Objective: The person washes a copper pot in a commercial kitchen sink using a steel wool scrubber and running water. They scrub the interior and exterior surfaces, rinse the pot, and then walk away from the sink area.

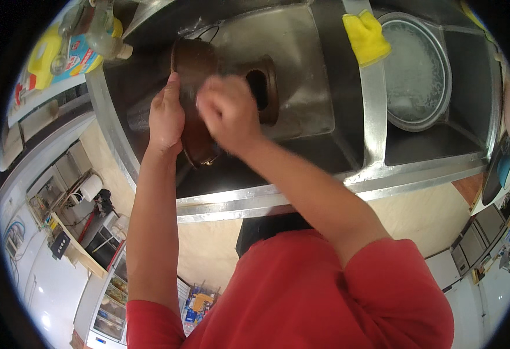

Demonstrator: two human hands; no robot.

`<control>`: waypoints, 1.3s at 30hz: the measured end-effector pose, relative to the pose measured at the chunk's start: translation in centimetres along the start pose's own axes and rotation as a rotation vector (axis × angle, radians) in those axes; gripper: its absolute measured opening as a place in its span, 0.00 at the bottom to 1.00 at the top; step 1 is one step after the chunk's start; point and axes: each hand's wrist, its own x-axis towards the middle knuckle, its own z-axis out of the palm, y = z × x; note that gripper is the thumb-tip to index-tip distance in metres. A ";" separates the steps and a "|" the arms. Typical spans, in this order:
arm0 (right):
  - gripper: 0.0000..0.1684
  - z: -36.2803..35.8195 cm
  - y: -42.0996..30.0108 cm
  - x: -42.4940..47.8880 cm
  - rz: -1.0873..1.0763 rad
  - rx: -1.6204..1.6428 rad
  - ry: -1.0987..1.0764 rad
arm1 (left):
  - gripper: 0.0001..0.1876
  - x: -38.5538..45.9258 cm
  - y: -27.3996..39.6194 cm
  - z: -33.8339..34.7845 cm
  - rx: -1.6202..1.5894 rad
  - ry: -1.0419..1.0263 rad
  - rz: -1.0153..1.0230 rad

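A brown brazier-like vessel [196, 56] lies on its side in the metal sink [298, 56]. Its wide rim faces left, and its narrower foot, with a dark oval opening, points right. A thin wire handle [213, 32] sticks out at the far end. My left hand [167, 113] grips the rim, thumb along the edge and the other fingers mostly hidden. My right hand [231, 111], blurred and with fingers curled, is over the vessel's side. Whether anything is inside that fist cannot be made out.
A yellow cloth or glove [366, 38] hangs over the metal divider [373, 118]. Right of it, a round basin [416, 74] of cloudy water sits in the second sink. Plastic bottles [106, 41] stand on the left ledge. The sink's front edge [233, 203] runs before me.
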 end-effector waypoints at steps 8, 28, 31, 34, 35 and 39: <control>0.03 1.5 -2.2 -0.8 -0.013 -0.004 0.038 | 0.29 0.9 -0.8 -1.0 -0.083 -0.046 -0.039; 0.08 1.6 0.9 1.8 0.133 -0.019 0.066 | 0.25 0.7 0.6 0.2 -0.116 0.024 -0.139; 0.06 2.2 3.7 5.8 0.380 0.032 0.029 | 0.27 1.7 -0.4 -0.7 -0.060 0.016 -0.106; 0.06 1.0 -1.7 -0.5 0.170 -0.015 -0.021 | 0.27 1.8 -0.8 -0.6 -0.078 0.027 -0.058; 0.07 0.3 -3.3 -2.3 0.088 0.011 -0.088 | 0.28 1.7 -1.1 -0.6 -0.087 0.019 -0.070; 0.04 2.1 1.0 2.4 0.194 0.074 0.058 | 0.28 2.5 -1.5 -1.5 0.020 0.010 -0.067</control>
